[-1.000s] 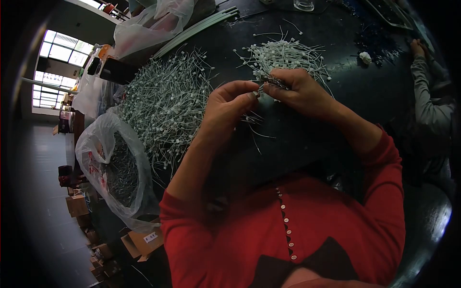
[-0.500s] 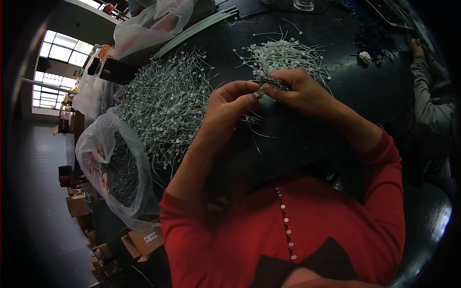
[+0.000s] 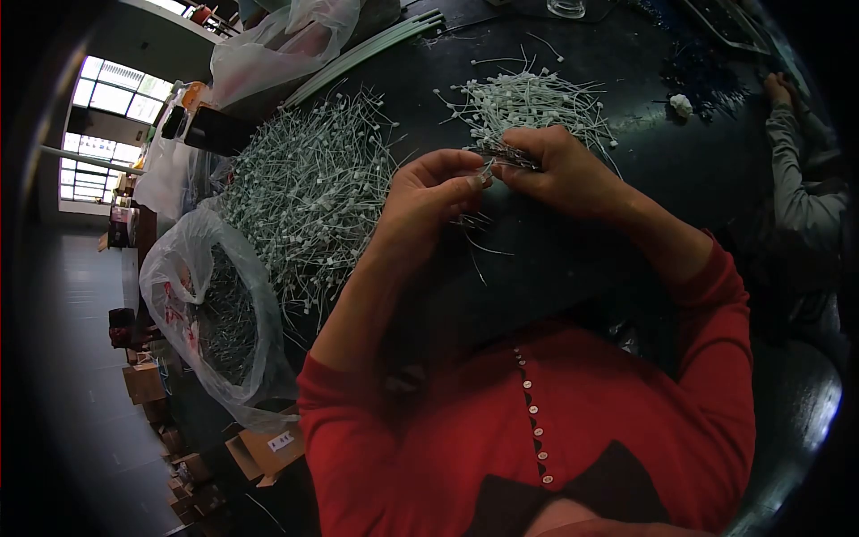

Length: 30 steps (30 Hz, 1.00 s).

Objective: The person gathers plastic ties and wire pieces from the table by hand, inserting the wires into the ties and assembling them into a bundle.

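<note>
My left hand [image 3: 428, 192] is closed, thumb and index finger pinching a small pale piece at the end of a thin stem. Touching or nearly touching it, my right hand [image 3: 564, 170] is closed round a bundle of thin dark wires [image 3: 514, 157]. Beyond my hands lies a smaller pile of white-tipped stems [image 3: 537, 98]. A larger pile of such stems [image 3: 309, 192] spreads to the left. Some loose stems [image 3: 474, 234] show below my left hand, on the dark table [image 3: 528, 268].
An open plastic bag [image 3: 259, 358] with dark wires sits at left; another bag [image 3: 286, 49] and pale green rods [image 3: 367, 55] lie at the back. At right are dark tinsel [image 3: 702, 80], a white lump [image 3: 680, 106] and another person's arm [image 3: 792, 152].
The fingertips of both hands have shifted slightly around the small piece. The bundle is still in my right hand, and the piles look the same.
</note>
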Each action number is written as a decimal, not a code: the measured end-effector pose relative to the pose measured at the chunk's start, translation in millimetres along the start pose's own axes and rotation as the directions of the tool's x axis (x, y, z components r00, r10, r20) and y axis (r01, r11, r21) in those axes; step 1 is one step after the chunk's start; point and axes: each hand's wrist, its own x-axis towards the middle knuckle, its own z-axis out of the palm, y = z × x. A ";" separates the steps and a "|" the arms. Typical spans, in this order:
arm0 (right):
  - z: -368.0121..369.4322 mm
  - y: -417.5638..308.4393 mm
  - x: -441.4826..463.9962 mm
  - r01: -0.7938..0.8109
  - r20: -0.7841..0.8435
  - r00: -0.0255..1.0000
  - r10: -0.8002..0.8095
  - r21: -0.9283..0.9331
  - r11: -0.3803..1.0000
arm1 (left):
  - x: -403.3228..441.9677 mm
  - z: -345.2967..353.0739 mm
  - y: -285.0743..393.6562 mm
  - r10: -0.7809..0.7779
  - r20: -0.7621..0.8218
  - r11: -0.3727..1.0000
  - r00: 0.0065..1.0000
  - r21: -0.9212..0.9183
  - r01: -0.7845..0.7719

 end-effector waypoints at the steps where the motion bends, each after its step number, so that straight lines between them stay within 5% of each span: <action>1: 1.1 0.9 -0.2 -0.001 0.000 1.000 0.001 0.001 1.000 | 0.1 0.3 -0.3 -0.001 0.000 1.000 1.000 0.000 0.001; 4: 2.3 3.4 0.3 0.061 -0.036 0.997 -0.065 -0.106 0.993 | 1.0 3.1 -0.8 -0.033 0.006 0.999 0.999 -0.005 0.033; 22: -7.1 8.0 5.3 -0.001 0.084 0.996 -0.015 0.181 0.983 | -5.6 -2.2 12.9 -0.049 0.011 0.999 0.999 -0.013 0.049; 25: -14.2 6.2 6.7 -0.052 -0.095 0.992 0.080 0.268 0.962 | -10.9 -20.8 17.5 0.035 0.025 0.995 0.999 0.093 -0.037; 28: -10.2 13.1 7.2 -0.008 -0.059 0.998 0.016 0.136 0.991 | -16.0 -14.0 23.0 0.099 -0.043 0.981 0.994 0.173 -0.091; 30: -4.3 11.2 5.1 0.004 -0.035 0.999 0.001 0.144 0.990 | -13.4 9.2 21.3 0.061 -0.160 0.998 0.985 0.036 -0.056</action>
